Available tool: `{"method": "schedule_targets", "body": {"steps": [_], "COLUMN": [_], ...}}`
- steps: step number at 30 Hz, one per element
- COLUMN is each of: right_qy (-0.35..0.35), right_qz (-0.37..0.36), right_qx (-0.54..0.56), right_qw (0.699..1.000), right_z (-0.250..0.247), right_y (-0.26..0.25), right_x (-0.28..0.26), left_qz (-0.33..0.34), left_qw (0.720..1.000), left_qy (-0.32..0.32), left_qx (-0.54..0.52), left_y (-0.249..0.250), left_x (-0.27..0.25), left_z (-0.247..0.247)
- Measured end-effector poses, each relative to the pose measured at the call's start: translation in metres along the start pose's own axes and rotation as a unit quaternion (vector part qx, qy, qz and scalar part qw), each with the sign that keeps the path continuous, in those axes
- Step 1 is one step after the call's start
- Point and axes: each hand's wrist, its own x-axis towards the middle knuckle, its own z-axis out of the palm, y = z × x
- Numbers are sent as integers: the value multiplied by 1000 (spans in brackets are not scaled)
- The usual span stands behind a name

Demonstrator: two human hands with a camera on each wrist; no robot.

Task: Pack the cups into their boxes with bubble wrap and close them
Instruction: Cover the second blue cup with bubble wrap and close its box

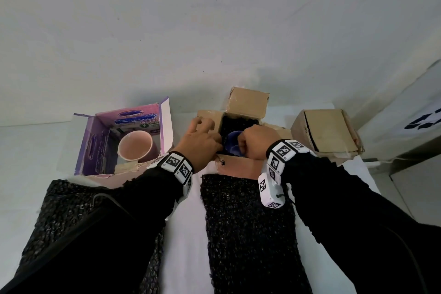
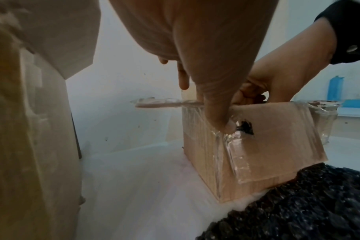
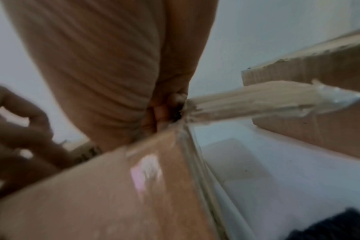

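Three boxes stand in a row at the far edge of the white surface (image 1: 188, 217). Both hands work at the middle brown box (image 1: 235, 164), whose flaps stand open. Inside it sits a blue cup (image 1: 232, 142) against dark bubble wrap. The left hand (image 1: 201, 143) has its thumb pressed on the box's near taped wall and its fingers over the rim; its grip pinches that left near corner. The right hand (image 1: 253, 142) is curled down into the opening beside the cup; what its grip pinches I cannot tell. Left, the open purple box (image 1: 95, 148) holds a pink cup (image 1: 134, 144). Right, a closed brown box (image 1: 327, 131). Two black bubble wrap sheets (image 1: 248, 227) lie nearer.
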Motion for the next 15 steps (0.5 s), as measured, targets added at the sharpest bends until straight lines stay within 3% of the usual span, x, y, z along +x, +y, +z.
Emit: {"method": "schedule_targets", "body": {"steps": [3,4,7,10,12,15], "right_qy": [51,68,83,116,132,99], "right_qz": [-30,-43,-102,-154,-164,-153], "right_qx": [215,232,111,15,-39,-118], "right_qw": [975,969,985,981,977,976], "right_z": [7,10,24,33,32,25], "right_y": [9,10,11,11,9,4], "right_x": [1,3,11,14,15,18], "left_qz": [-1,1,8,2,2,7], "left_qw": [1000,1000,998,994,994,993], "left_qy": [7,15,52,92,99,100], "left_qx": [-4,-9,-31,-56,-54,-59], "left_y": [-1,-1,0,1,2,2], "left_x": [0,0,-4,-5,-5,-6], "left_z": [2,4,11,16,18,21]}}
